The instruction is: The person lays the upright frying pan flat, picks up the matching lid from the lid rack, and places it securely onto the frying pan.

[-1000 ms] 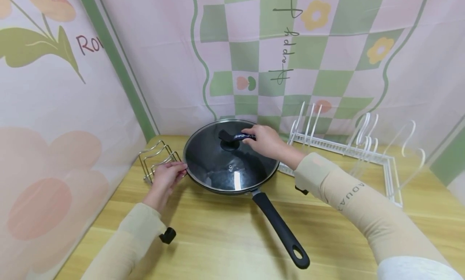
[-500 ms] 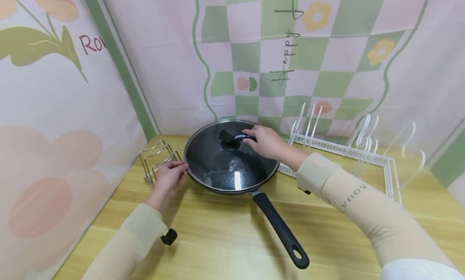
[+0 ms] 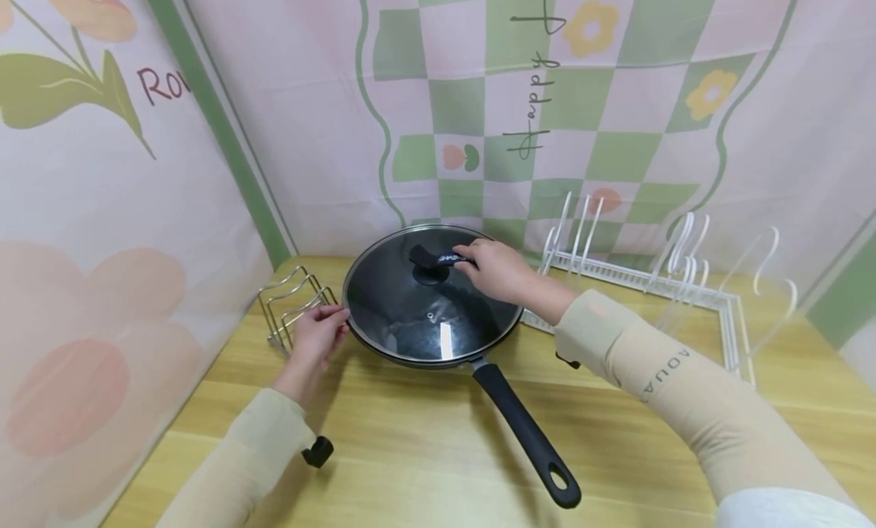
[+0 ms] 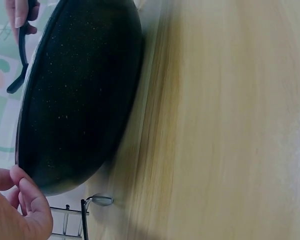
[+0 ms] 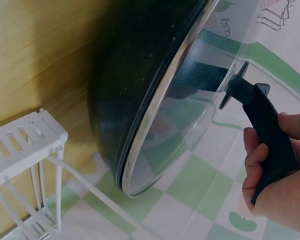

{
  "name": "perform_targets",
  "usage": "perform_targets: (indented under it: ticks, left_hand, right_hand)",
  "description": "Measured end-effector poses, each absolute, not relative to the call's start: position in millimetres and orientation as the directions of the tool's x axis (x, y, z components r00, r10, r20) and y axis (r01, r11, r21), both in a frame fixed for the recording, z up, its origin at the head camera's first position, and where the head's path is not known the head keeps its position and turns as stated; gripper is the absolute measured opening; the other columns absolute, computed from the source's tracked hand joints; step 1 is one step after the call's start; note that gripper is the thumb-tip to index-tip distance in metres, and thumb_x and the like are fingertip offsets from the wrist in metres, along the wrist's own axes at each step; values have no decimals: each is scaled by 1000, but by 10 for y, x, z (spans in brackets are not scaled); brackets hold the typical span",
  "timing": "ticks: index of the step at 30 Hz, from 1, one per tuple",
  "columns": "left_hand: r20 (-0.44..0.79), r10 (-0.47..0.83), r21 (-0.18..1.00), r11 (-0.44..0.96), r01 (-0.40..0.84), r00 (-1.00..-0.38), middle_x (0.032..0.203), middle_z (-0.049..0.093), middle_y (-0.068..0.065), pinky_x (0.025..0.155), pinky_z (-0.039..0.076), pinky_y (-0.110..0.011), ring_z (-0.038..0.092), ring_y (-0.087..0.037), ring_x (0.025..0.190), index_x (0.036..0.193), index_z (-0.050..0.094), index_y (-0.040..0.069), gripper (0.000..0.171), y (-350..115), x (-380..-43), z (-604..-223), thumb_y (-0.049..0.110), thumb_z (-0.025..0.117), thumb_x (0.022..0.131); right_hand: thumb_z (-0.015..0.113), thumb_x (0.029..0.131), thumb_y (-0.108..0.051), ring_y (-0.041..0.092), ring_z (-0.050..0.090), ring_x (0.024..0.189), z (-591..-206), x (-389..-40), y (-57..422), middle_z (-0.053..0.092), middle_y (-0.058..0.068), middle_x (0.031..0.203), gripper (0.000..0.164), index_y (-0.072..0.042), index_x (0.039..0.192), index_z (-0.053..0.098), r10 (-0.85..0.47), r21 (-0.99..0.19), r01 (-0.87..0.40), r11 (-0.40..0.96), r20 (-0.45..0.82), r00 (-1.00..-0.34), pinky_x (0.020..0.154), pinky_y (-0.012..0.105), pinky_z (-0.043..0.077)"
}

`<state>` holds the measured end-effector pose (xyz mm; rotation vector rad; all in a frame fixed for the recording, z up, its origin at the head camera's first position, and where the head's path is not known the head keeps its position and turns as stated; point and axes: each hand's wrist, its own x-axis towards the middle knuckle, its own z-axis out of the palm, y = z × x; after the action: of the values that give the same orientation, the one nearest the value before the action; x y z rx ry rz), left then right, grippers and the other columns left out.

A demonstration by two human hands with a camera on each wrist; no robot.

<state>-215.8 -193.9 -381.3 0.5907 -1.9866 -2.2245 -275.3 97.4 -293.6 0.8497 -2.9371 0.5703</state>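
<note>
A dark, deep frying pan (image 4: 85,95) stands on the wooden table, its long black handle (image 3: 525,433) pointing to the front right. Over it sits a glass lid (image 3: 404,315) with a metal rim and a curved black lid handle (image 3: 426,257). My right hand (image 3: 505,272) has its fingers and thumb curled round that lid handle, as the right wrist view also shows. At the pan's left edge my left hand (image 3: 317,336) pinches the rim between thumb and fingertips. In the left wrist view, the thumb tip is right at the edge of the pan.
Close behind my left hand stands a small metal wire rack (image 3: 279,306). A white rack (image 3: 731,322) with upright prongs and hooks stands to the right, partly behind my right arm. Printed cloth (image 3: 458,109) hangs behind and to the left of the table.
</note>
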Motion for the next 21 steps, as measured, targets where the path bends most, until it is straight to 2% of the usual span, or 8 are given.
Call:
perform_targets:
  ticks: [4,11,16,21]
  left_hand:
    - [-223,-335,971,-156,-179,-915,82,58,1,53,50,-12,56,-3,58,109,61,-3,12,-1946,-2155,-3822,-2,64,97]
    - [-237,-331,968,-155,-195,-913,83,59,1,53,50,-12,56,-2,58,110,60,-2,12,-1944,-2162,-3819,-1,63,98]
    - [-239,-325,966,-176,-189,-915,80,60,0,53,50,-12,56,-2,57,109,61,-4,11,-1940,-2167,-3804,-3,63,98]
    - [-242,-328,965,-179,-191,-913,80,60,0,55,52,-13,57,-3,57,106,62,-4,9,-1940,-2184,-3801,-4,63,98]
  right_hand:
    - [57,107,-19,39,58,123,-2946,-2751,961,62,26,132,44,5,143,54,-519,-324,-535,780,142,-843,102,51,49]
    - [57,107,-19,39,58,124,-2928,-2737,951,62,25,133,44,5,144,54,-515,-332,-525,784,125,-848,99,50,50]
    - [57,107,-19,38,60,118,-2926,-2732,954,64,25,129,44,5,144,53,-513,-338,-521,784,120,-850,92,47,51]
    - [57,107,-19,37,61,115,-2930,-2735,963,64,25,126,45,5,145,53,-515,-332,-525,783,125,-848,91,47,52]
